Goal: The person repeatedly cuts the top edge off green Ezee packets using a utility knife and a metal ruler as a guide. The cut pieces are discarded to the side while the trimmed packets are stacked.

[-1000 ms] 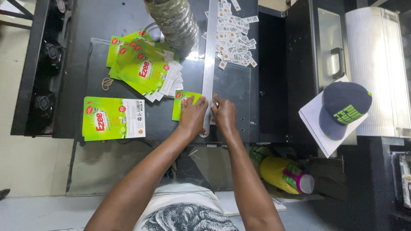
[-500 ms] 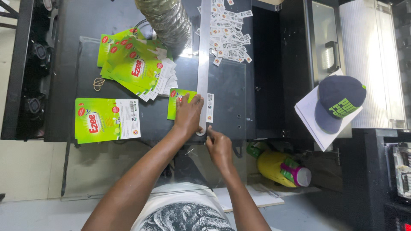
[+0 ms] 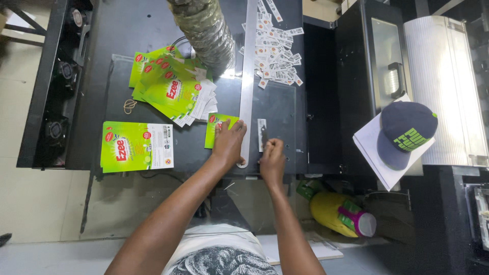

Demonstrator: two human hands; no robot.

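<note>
Head view looks straight down on a dark worktop (image 3: 153, 30), and the long steel ruler (image 3: 248, 76) that runs up its middle serves well as the marker for everything else. Far off to the right of the ruler stands a ribbed silvery cover (image 3: 448, 86), and nearer, a dark cabinet with a handle (image 3: 379, 71). Just off the ruler's upper left side rises a grey corrugated hose (image 3: 204, 30). Right of the ruler, past the worktop's edge, a navy cap with a green design (image 3: 405, 132) sits on white sheets of paper (image 3: 374, 153), and below that lies a yellow bottle with a pink cap (image 3: 338, 214). Left of the ruler, a fanned heap of green packets (image 3: 170, 91) lies, and farther left and lower, a flat stack of the same green packets (image 3: 135, 146). Up by the ruler's far end, on its right, small cut labels (image 3: 277, 56) are scattered. The left hand (image 3: 228, 143) presses flat, fingers spread, on a single green packet (image 3: 216, 125) that butts against the ruler's left edge near its lower end; its fingertips reach onto the ruler. The right hand (image 3: 272, 159), just right of the ruler's lower end, has its grip closed around a small knife (image 3: 264, 137), whose blade points at a cut white strip (image 3: 261, 133) beside the ruler. A rubber band (image 3: 130, 106) lies left of the fanned heap.
</note>
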